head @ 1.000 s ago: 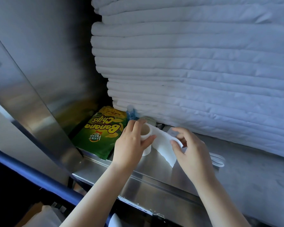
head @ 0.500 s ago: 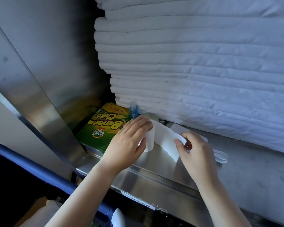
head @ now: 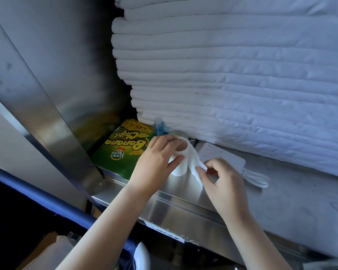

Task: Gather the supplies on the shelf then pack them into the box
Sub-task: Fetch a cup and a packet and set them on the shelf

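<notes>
A small white paper roll (head: 180,165) stands on the steel shelf (head: 176,193), and my left hand (head: 156,159) is wrapped around it, thumb in front. Its loose tail (head: 196,168) hangs to the right, pinched between the thumb and fingers of my right hand (head: 220,181). A green bag of banana chips (head: 123,148) lies flat to the left. A small blue bottle (head: 158,128) stands behind the roll, with a round lid (head: 177,132) partly hidden beside it. A flat white device (head: 220,153) with a looped cord (head: 256,177) lies to the right.
A tall stack of folded white bedding (head: 232,75) fills the shelf's back and right. A slanted steel panel (head: 53,106) walls off the left. Below the shelf edge run a blue bar (head: 53,201) and brown cardboard (head: 47,242).
My right hand has moved in closer to the roll, so the loose tail is shorter and bunched. My left hand has turned on the roll, and its hollow core shows again.
</notes>
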{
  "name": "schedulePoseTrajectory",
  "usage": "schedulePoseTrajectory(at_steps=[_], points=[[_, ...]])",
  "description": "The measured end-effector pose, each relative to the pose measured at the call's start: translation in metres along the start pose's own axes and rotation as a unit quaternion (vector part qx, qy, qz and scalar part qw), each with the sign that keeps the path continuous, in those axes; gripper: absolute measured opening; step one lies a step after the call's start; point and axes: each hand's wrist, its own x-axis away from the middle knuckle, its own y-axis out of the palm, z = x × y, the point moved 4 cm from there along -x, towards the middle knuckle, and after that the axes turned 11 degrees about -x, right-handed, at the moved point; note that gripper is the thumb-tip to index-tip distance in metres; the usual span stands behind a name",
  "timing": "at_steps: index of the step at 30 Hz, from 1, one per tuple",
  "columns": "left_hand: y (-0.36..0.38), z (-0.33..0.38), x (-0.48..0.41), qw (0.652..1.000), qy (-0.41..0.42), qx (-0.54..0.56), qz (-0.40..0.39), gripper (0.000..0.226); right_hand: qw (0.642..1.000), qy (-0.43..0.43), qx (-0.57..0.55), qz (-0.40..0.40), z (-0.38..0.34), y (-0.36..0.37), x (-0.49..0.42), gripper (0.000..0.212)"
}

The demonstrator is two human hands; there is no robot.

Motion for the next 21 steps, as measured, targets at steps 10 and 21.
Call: schedulePoseTrajectory(at_steps=[10,21], points=[[-0.010,0.001,0.010,0.999,0.051,0.004,0.001,0.044,1.000,-0.004,-0.019,-0.022,-0.009,0.008,0.002,0.011],[-0.012,0.004,0.000,0.998,0.051,0.015,0.017,0.031,0.999,0.009,-0.045,-0.026,-0.002,0.017,0.001,0.010]])
